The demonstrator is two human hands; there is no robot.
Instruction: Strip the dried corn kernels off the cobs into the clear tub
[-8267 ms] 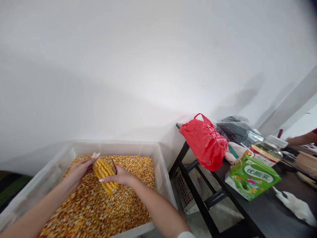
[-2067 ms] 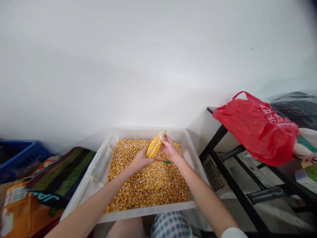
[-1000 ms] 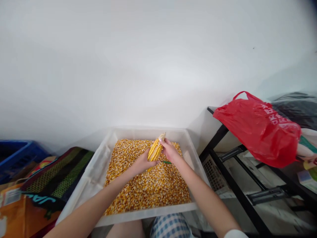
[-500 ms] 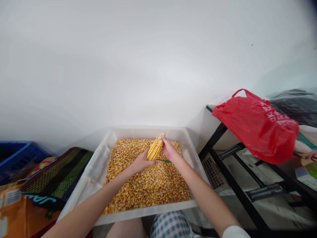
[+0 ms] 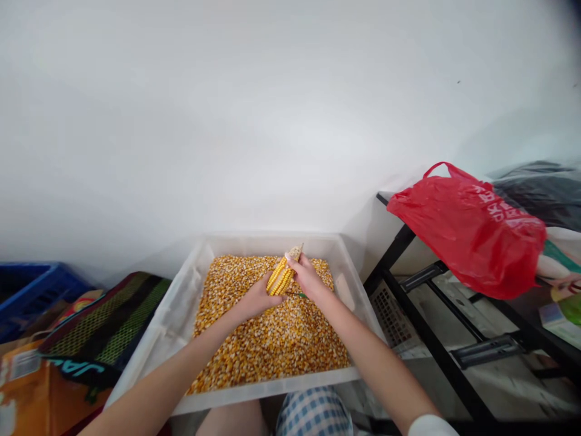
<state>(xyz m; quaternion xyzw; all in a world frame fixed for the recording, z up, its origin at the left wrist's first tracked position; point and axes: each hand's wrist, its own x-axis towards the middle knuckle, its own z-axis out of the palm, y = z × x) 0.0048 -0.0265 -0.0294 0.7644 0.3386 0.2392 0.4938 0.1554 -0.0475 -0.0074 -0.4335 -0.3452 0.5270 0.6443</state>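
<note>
A yellow ear of corn [image 5: 281, 277] is held tilted above a bed of loose corn kernels [image 5: 254, 345]. My left hand [image 5: 261, 298] is wrapped round its lower end. Near the tip, my right hand [image 5: 305, 275] grips the ear, with the thumb lying across it. The tip looks pale and bare, while yellow rows cover the lower part. Under the right hand, a small green item [image 5: 299, 295] shows partly; its kind I cannot make out. The kernels fill the bottom of a translucent plastic bin [image 5: 181, 324].
On the right, a red plastic bag [image 5: 467, 227] lies on a black metal frame [image 5: 436, 339]. At the left are a blue crate [image 5: 40, 290], a dark mesh bag [image 5: 109, 321] and an orange package [image 5: 36, 387]. A white wall [image 5: 272, 121] stands behind the bin.
My right thumb has moved down and left from the ear's tip onto its side. More of the pale tip shows bare. The left hand has hardly moved.
</note>
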